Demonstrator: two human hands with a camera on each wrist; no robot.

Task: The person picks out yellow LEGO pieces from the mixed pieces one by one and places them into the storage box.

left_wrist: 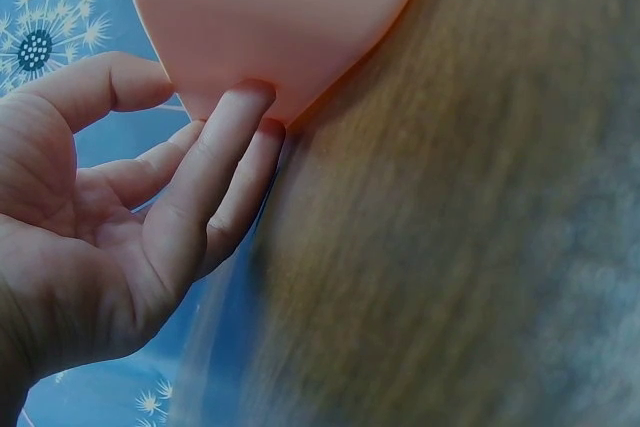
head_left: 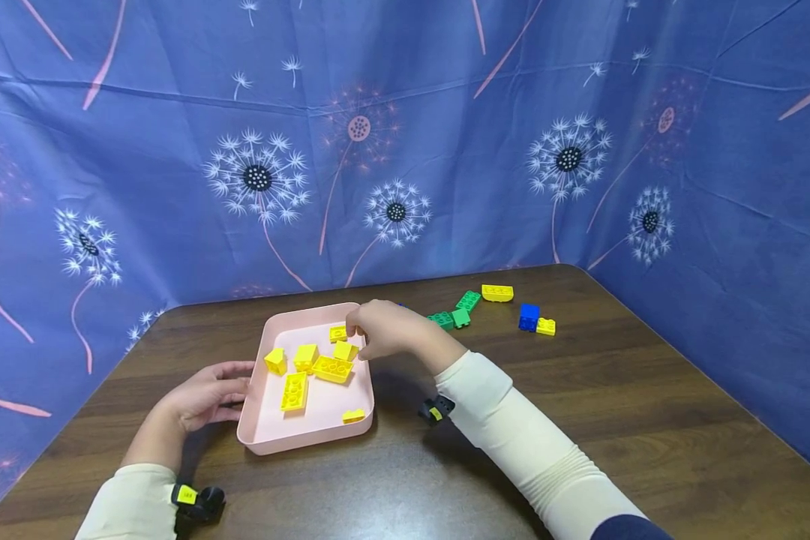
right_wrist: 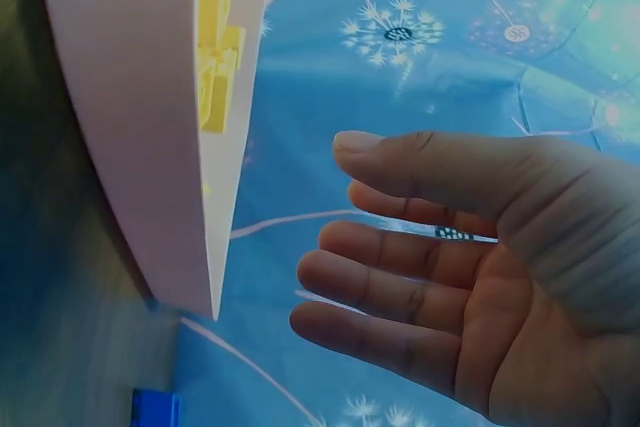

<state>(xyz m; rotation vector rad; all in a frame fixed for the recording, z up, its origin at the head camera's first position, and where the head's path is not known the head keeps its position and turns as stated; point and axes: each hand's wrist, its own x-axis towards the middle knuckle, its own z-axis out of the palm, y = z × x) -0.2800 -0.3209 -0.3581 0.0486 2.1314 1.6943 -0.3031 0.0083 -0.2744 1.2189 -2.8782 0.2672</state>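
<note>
A pink tray [head_left: 310, 441] lies on the table with several yellow toy bricks inside, among them a long one [head_left: 295, 391] and a small one [head_left: 353, 415] near the front right corner. My left hand [head_left: 209, 394] touches the tray's left wall with fairly straight fingertips, seen closely on the pink wall [left_wrist: 270, 17] in the left wrist view. Over the tray's far right rim is my right hand [head_left: 394, 328], hiding part of that rim. In the right wrist view the right hand [right_wrist: 450, 267] has its fingers loosely extended and apart, with nothing between them.
Right of the tray lie green bricks [head_left: 469, 301], a yellow curved brick [head_left: 497, 293], a blue brick [head_left: 529, 316] and a small yellow brick [head_left: 546, 326]. A blue patterned cloth [head_left: 445, 150] hangs behind the brown table [head_left: 621, 420].
</note>
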